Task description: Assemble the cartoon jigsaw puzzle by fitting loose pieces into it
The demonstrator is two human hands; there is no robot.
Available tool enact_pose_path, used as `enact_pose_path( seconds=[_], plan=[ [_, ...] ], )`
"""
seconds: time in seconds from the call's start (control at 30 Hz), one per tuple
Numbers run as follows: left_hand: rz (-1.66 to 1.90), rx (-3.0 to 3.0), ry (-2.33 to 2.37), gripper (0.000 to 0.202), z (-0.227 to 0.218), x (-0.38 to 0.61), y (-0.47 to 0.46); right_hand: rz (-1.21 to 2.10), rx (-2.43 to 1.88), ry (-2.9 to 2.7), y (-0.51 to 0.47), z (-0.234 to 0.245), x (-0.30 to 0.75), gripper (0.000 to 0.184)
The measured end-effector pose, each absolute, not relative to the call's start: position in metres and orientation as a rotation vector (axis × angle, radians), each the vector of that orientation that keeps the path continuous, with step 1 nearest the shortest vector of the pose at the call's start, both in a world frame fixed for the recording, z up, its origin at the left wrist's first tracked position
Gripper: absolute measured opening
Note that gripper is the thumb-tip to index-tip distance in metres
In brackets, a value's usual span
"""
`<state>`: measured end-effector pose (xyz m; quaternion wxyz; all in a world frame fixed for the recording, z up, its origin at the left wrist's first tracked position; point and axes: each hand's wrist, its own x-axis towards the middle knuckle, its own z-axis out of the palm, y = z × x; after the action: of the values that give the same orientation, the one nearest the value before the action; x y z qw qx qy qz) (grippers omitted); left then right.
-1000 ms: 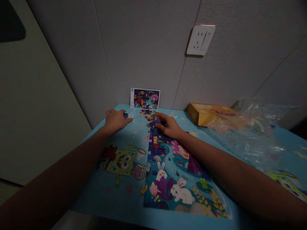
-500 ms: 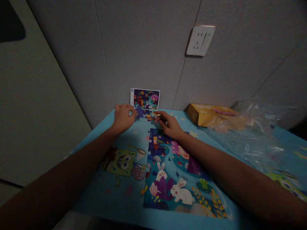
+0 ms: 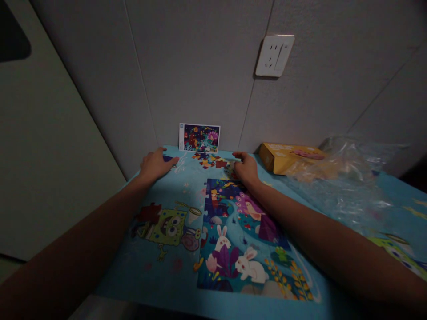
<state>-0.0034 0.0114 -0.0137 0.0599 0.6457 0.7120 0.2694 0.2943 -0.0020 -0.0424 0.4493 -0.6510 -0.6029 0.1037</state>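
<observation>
At the table's far left, my left hand [image 3: 156,165] has its thumb and forefinger about a dark blue puzzle piece [image 3: 168,158], low over the tabletop. My right hand [image 3: 246,169] is curled beyond the top edge of the partly joined puzzle [image 3: 230,240]. Its fingertips are on a blurred, mottled puzzle piece [image 3: 230,170]. Just left of that hand lies a small heap of loose pieces [image 3: 205,161], orange, yellow and dark blue. A red piece [image 3: 220,164] is at the heap's right side. The joined puzzle shows white rabbits, purple leaves and a stream.
A picture card [image 3: 200,138] leans on the wall behind the heap. To the right are a yellow box [image 3: 283,160] and crumpled clear plastic [image 3: 343,186]. A dark red piece [image 3: 149,213] lies on the cartoon-printed blue tabletop [image 3: 160,278]. A socket [image 3: 275,55] is on the wall.
My left hand has moved left, away from the heap, with the dark blue piece. My right hand has shifted right, uncovering the red piece. The view has turned slightly.
</observation>
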Motion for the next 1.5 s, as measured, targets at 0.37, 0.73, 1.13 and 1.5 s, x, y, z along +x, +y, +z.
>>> enact_pose_path(
  seconds=[0.37,0.73,1.13,1.5],
  plan=[
    [0.678,2.209,2.150,0.040,-0.021,-0.001,0.012,0.014,-1.672,-1.955,-0.005,-0.049,0.287,0.021],
    [0.929,2.547,1.597,0.053,-0.005,0.025,-0.009,0.148,-1.575,-1.919,-0.007,-0.042,0.285,0.037],
    [0.570,2.707,1.062,0.062,-0.009,0.039,-0.024,0.232,-0.931,-2.102,-0.026,-0.031,0.278,0.039],
    [0.904,2.248,2.273,0.040,0.006,0.016,-0.008,-0.162,-1.937,-1.979,-0.018,-0.020,0.296,0.041]
  ],
)
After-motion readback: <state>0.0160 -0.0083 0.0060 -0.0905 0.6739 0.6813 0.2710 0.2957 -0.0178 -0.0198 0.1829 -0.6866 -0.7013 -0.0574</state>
